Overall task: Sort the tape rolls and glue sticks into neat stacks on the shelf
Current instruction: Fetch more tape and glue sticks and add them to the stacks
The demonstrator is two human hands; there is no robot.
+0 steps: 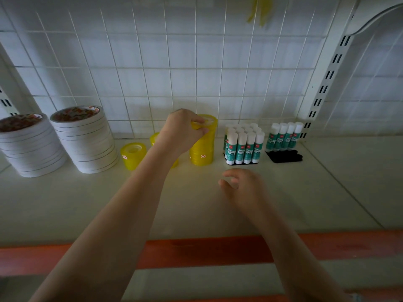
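Note:
A stack of yellow tape rolls (201, 152) stands at the shelf's back middle. My left hand (182, 129) grips the top yellow roll (207, 123) of that stack. A single yellow roll (133, 155) sits to the left, and another yellow roll (154, 138) is partly hidden behind my left forearm. Two tall stacks of white tape rolls (86, 140) (30, 147) stand at the far left. Upright glue sticks with white caps fill a black holder (244, 146); a second row of glue sticks (284, 136) stands further right. My right hand (242, 186) hovers over the shelf with loosely curled fingers, holding nothing.
The white shelf (305, 192) has an orange front edge (196, 251). A white wire grid panel (174, 68) forms the back. A slotted white upright (327, 79) rises at the right. A black holder base (285, 156) lies under the right glue sticks.

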